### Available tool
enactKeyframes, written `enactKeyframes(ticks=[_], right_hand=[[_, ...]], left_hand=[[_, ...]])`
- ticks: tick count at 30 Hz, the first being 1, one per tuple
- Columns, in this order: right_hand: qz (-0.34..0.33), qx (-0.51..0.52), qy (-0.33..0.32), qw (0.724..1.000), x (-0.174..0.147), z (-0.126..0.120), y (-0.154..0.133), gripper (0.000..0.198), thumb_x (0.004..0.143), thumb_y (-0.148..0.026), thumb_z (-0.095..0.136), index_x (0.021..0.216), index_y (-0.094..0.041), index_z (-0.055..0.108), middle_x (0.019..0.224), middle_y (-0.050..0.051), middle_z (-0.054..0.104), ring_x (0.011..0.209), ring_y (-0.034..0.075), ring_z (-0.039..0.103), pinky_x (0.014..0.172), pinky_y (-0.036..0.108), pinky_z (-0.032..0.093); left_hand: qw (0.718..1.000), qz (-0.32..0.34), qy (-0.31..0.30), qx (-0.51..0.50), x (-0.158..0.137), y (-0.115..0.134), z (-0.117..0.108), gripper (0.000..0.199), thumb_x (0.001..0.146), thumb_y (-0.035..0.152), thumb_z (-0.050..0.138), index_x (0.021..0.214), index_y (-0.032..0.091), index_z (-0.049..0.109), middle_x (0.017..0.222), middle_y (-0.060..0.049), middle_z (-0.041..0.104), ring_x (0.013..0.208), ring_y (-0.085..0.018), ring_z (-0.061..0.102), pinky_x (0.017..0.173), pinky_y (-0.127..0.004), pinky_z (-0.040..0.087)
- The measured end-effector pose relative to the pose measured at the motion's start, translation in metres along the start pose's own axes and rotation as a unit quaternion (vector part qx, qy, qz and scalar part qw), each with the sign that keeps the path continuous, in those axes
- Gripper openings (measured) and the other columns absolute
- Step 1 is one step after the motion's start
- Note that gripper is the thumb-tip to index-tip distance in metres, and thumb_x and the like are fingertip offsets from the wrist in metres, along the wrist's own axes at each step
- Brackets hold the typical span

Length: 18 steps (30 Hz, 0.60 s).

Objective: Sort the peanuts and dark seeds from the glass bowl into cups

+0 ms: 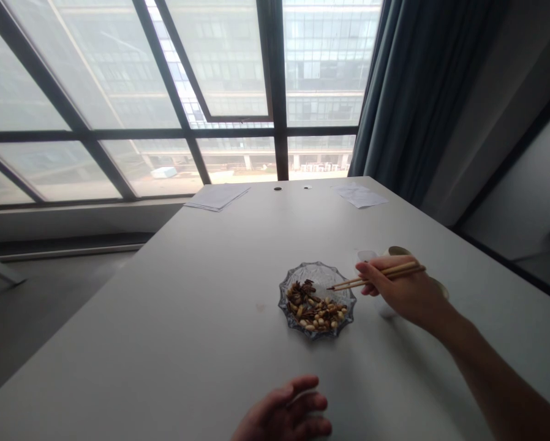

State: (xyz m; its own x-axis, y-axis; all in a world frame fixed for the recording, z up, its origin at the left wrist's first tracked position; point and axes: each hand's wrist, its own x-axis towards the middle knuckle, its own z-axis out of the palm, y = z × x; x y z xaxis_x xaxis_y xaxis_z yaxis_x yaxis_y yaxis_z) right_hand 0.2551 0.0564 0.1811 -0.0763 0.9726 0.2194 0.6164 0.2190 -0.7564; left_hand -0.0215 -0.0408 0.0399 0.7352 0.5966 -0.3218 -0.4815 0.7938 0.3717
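My right hand (401,288) is closed around a pair of wooden chopsticks (376,275), whose dark tips point left over a scalloped clear glass bowl (284,309). Inside the bowl lie pale nuts or beans (321,321) and brown dried pieces (300,293), mostly toward the left and near side. I cannot make out anything gripped between the tips. My left hand (288,413) rests low in the view, nearer to me than the bowl, fingers apart and holding nothing.
Behind my right hand, partly hidden, stand a small clear cup (365,255) and a round-topped container (398,250). Paper sheets lie at the far left (217,197) and far right (361,196) of the white table (165,306). Beyond are windows and a dark blue curtain (408,92).
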Motion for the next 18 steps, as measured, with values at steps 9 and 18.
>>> enactKeyframes(ticks=[9, 18], right_hand=[[-0.005, -0.097, 0.221, 0.971, 0.0, -0.049, 0.004, 0.04, 0.093, -0.056, 0.059, 0.075, -0.023, 0.073, 0.065, 0.005, 0.075, 0.065, 0.027, 0.075, 0.058, 0.035, 0.057], [-0.002, -0.02, 0.206, 0.978, 0.003, -0.039, 0.015, 0.043, 0.089, -0.06, 0.063, 0.082, -0.02, 0.075, 0.067, 0.006, 0.076, 0.06, 0.024, 0.075, 0.057, 0.032, 0.061]], left_hand=[[1.0, -0.01, 0.002, 0.001, 0.0, 0.001, 0.0, 0.033, 0.083, 0.032, 0.064, 0.113, 0.022, 0.073, 0.108, -0.002, 0.079, 0.103, -0.021, 0.068, 0.098, -0.033, 0.038], [1.0, -0.011, 0.011, -0.005, -0.002, 0.001, 0.003, 0.035, 0.083, 0.033, 0.065, 0.115, 0.022, 0.073, 0.109, -0.001, 0.079, 0.104, -0.021, 0.068, 0.095, -0.033, 0.039]])
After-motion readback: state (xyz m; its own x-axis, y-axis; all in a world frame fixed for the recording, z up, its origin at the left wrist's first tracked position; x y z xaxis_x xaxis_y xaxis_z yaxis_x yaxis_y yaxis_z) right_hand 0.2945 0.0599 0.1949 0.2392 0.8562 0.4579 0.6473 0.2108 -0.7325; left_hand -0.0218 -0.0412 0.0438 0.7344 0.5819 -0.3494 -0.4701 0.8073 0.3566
